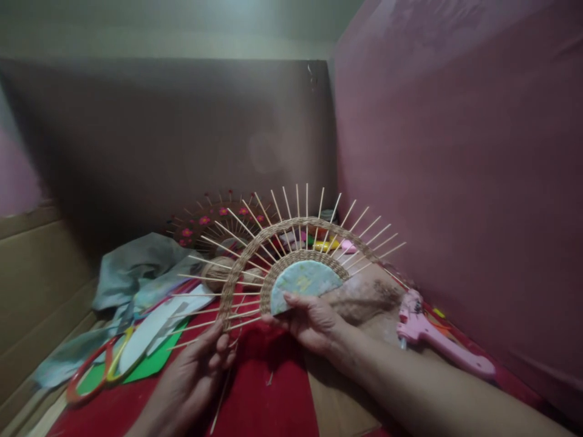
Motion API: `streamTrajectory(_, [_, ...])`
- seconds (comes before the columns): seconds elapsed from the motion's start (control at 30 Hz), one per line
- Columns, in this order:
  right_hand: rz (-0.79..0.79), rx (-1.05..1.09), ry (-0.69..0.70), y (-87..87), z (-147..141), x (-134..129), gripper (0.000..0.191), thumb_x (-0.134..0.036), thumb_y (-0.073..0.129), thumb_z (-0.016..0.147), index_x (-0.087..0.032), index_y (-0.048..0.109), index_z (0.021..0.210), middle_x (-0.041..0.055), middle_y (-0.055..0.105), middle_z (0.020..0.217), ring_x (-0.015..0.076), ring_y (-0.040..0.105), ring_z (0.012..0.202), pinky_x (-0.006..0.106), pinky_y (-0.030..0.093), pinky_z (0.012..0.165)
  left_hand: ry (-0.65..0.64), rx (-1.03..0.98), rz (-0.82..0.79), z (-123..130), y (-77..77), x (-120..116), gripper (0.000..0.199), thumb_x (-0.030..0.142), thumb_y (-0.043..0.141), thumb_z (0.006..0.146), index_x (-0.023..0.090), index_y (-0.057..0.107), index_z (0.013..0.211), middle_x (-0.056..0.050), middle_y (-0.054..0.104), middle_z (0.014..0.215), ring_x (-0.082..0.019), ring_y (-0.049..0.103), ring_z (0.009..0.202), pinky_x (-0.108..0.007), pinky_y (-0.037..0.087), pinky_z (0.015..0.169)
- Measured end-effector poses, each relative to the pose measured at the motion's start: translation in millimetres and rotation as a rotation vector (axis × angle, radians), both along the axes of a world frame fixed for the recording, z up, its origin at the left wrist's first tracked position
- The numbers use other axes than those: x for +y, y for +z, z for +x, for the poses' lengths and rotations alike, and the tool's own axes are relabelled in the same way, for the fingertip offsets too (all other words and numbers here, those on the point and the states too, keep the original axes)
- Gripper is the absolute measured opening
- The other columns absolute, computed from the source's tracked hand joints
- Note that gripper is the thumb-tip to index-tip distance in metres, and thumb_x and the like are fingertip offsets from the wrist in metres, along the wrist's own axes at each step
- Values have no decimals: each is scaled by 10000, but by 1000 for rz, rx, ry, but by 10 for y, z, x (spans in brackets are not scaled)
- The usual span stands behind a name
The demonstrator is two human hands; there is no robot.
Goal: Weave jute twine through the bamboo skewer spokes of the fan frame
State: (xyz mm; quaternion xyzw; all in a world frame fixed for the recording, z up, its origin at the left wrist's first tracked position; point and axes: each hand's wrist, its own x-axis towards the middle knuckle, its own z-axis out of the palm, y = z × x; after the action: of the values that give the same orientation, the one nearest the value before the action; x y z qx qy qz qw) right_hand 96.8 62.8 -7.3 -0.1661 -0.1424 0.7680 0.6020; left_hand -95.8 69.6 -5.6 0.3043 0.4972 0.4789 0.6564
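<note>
A half-round woven fan (279,228) is held up in front of me, its thin wooden sticks spreading outward through two bands of braided twine. At its centre sits a pale blue half-circle (305,280) with yellowish marks. My right hand (314,321) pinches this half-circle near its lower left corner, thumb on the front face. My left hand (204,364) closes round the lower left end of the outer woven band, among the lowest sticks. A loose strand of twine (221,400) hangs down from beside the left fingers.
A pink glue gun (437,340) lies at right on brown cardboard (334,388). Scissors (93,370), green sheet (159,358), white cutouts (155,328) and blue cloth (141,267) lie left. Behind are twine balls (216,273) and a flowered fan (204,221). A pink wall (455,182) rises right.
</note>
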Motion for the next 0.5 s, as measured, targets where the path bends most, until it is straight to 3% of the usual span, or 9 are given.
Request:
streamTrajectory(0.13, [22,-2,5,-2,1,0,138,-75,717,580,-101,599,646,13,605,599,134,564,609,373,511,734,40,-254,-57,10,-2,-15,288,134,463,860,237,623,644,45,475,469,-34,364,330,-161,475,436])
streamTrajectory(0.3, [39,10,-25,-6,-1,-11,170,-58,722,578,-111,599,683,3,610,627,135,573,634,385,507,763,67,-218,-17,17,-11,-17,207,97,483,841,180,619,709,-1,551,560,-78,510,430,-199,495,454])
streamTrajectory(0.5, [22,-3,-29,-39,3,19,182,-48,716,592,-108,596,715,15,632,659,143,586,653,397,499,774,48,-214,64,33,4,-35,156,48,464,836,118,574,751,-5,513,563,-60,467,400,-208,485,452])
